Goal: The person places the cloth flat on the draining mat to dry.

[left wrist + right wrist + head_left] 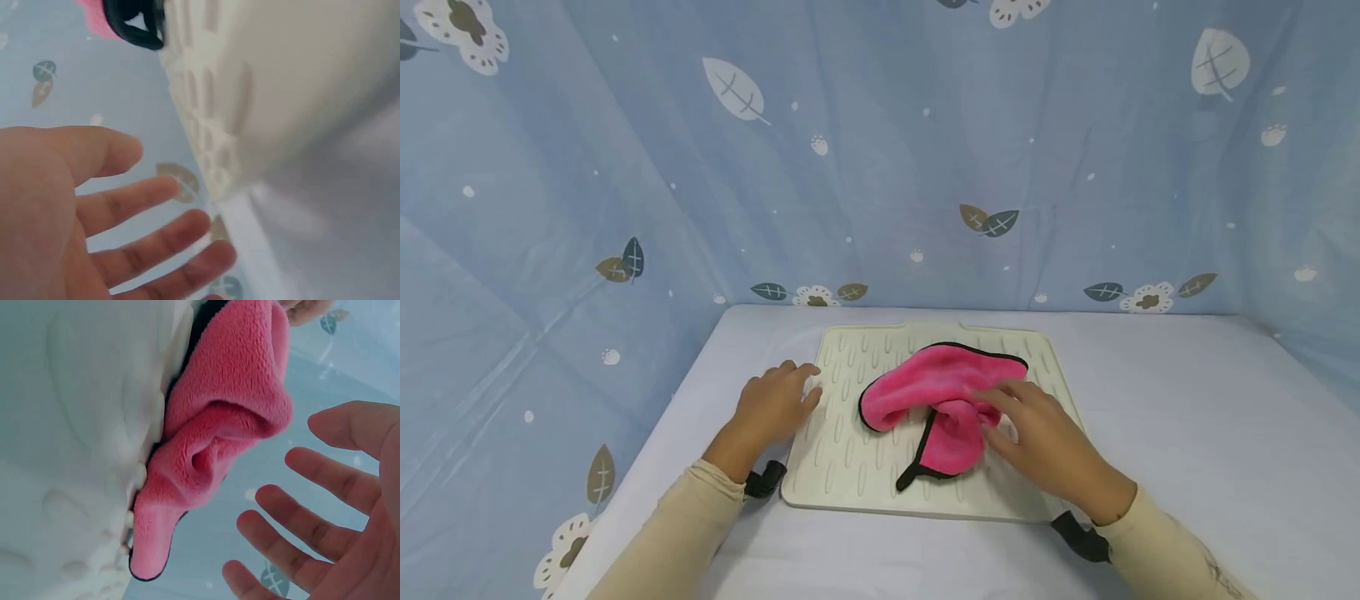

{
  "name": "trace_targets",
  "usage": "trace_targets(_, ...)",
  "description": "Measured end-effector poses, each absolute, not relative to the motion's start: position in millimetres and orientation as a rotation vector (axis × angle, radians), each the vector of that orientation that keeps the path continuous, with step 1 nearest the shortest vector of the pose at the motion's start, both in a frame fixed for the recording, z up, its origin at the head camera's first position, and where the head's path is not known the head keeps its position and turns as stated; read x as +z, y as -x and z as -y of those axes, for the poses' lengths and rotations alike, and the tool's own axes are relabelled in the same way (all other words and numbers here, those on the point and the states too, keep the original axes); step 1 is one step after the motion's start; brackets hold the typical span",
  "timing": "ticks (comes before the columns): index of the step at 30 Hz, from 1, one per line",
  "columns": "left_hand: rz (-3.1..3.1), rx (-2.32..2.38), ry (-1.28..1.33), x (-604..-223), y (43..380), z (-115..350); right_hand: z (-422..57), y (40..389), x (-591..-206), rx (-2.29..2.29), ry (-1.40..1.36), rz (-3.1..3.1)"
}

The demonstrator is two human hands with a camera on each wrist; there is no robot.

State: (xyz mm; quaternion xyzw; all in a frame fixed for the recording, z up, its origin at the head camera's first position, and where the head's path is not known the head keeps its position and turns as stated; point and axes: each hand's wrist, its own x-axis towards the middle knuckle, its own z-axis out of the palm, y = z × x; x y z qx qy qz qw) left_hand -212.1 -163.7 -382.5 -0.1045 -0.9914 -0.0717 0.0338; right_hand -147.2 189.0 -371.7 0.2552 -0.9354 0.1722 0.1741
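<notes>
A crumpled pink cloth (940, 375) with black edging lies in folds on a cream mat (842, 475) that has raised oblong ridges. My right hand (1037, 433) hovers at the cloth's right side; in the right wrist view, a gap shows between its spread fingers (312, 537) and the pink cloth (219, 431). Near the mat's left edge is my left hand (775, 404), its fingers apart and holding nothing. In the left wrist view the left hand (125, 219) is beside the mat (206, 94), with a black loop (134, 37) of the cloth's trim at the top.
The mat sits on a table with a white cover (1187, 417). Blue curtains (887, 167) printed with leaves and flowers stand behind the table and along its sides. Black straps (765, 479) show at both wrists.
</notes>
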Motion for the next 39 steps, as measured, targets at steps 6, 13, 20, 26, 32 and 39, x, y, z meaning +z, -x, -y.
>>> trace_targets(6, 2.929, -0.263, 0.393, -374.5, 204.1, 148.3, -191.0, 146.1, -373.8, 0.477, -0.721, 2.639)
trace_targets(13, 2.852, -0.277, 0.503, -364.8, 191.5, 131.9, -186.7, 141.9, -377.8, 0.514, -0.736, 2.672)
trace_targets(20, 2.771, -0.264, 0.664, -365.9, 183.4, 120.4, -184.0, 139.2, -374.7, 0.560, -0.734, 2.734)
trace_targets(26, 2.760, -0.267, 0.726, -370.0, 181.7, 114.8, -181.9, 137.0, -374.3, 0.606, -0.764, 2.791)
trace_targets(32, 2.761, -0.262, 0.780, -373.3, 181.4, 111.5, -180.0, 135.6, -374.8, 0.585, -0.839, 2.835)
trace_targets(39, 2.755, -0.231, 0.801, -379.1, 180.9, 109.1, -180.7, 137.3, -377.5, 0.576, -0.939, 2.882)
